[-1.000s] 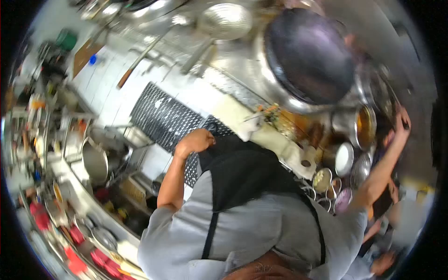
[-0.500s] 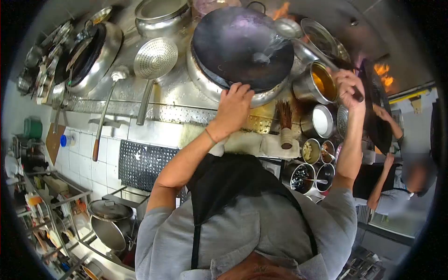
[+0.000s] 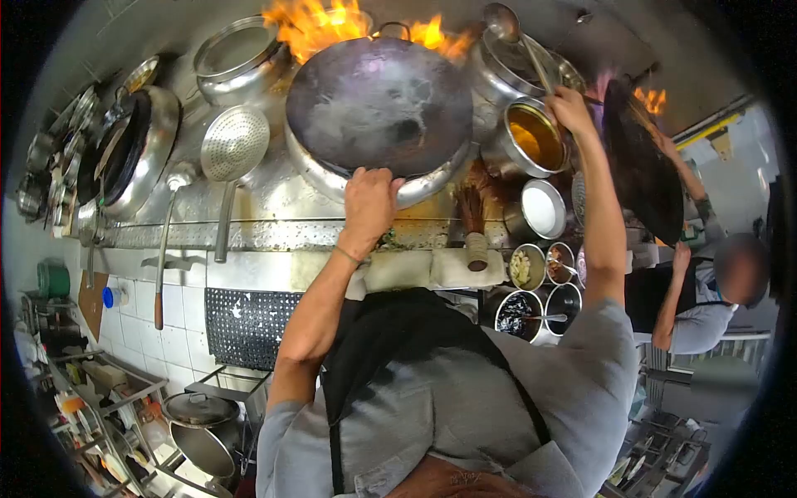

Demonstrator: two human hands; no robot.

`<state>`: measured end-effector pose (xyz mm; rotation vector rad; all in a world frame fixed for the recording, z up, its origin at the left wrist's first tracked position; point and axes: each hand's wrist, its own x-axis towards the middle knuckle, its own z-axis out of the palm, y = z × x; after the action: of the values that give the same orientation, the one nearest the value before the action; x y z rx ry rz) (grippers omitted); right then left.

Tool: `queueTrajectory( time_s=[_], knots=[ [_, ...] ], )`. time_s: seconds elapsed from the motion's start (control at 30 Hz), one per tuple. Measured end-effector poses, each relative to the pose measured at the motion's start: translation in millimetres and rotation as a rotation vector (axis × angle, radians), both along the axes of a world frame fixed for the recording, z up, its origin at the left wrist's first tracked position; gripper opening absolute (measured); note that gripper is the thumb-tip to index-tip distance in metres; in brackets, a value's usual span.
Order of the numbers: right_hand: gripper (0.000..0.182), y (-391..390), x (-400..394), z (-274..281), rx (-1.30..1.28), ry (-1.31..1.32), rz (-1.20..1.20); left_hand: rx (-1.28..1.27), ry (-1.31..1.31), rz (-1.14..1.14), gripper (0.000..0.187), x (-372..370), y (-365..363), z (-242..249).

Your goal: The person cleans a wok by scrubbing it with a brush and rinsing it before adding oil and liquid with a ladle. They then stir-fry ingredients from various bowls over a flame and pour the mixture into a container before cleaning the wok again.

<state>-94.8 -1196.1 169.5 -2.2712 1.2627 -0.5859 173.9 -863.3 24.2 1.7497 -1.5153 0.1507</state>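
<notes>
My left hand (image 3: pixel 371 202) is closed on the near rim of a dark wok (image 3: pixel 378 108) that sits over the burner. Pale smoke or steam drifts across the wok's inside, and its contents are hard to make out. Flames (image 3: pixel 320 29) rise along its far edge. In my right hand (image 3: pixel 571 113) is the handle of a ladle (image 3: pixel 501 22), whose bowl is up at the back, right of the wok. Below that hand stands a metal pot of amber liquid (image 3: pixel 535 137).
A perforated skimmer (image 3: pixel 236 143) and a long-handled ladle (image 3: pixel 170 224) lie left of the wok. A bamboo brush (image 3: pixel 473 228), a pot of white contents (image 3: pixel 543 207) and several seasoning containers (image 3: pixel 526 267) are at right. Another person (image 3: pixel 689 290) works a second wok (image 3: pixel 635 166) there.
The ladle has moved away from the wok toward the back. Flames have flared up behind the wok. My left hand stays at its rim, and the whole view has shifted slightly.
</notes>
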Motion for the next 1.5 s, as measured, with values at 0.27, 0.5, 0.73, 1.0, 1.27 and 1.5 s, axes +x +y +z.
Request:
queueTrajectory(
  time_s=[0.27, 0.5, 0.73, 1.0, 1.27, 1.5],
  knots=[
    [0.010, -144, 26, -56, 0.551, -0.393, -0.286, 0.053, 0.003, 0.058, 0.023, -7, 3, 4],
    [0.014, -156, 4, -8, 1.469, -1.473, -0.119, 0.045, -0.003, 0.056, 0.024, -7, 1, 1],
    [0.050, -68, -4, 85, 1.581, -1.431, 0.030, 0.049, -0.037, 0.006, 0.025, -1, 1, 0],
    [0.063, 104, 26, 107, 1.794, -1.612, -0.010, 0.034, -0.015, -0.076, 0.024, 7, 5, -6],
    [0.027, 205, 41, -2, 1.182, -0.735, -0.047, 0.001, -0.017, -0.159, 0.014, 13, 15, -3],
    [0.035, 302, 83, -101, 0.171, -0.189, 0.018, 0.556, 1.625, -0.226, 0.030, -56, 29, 46]
  ],
)
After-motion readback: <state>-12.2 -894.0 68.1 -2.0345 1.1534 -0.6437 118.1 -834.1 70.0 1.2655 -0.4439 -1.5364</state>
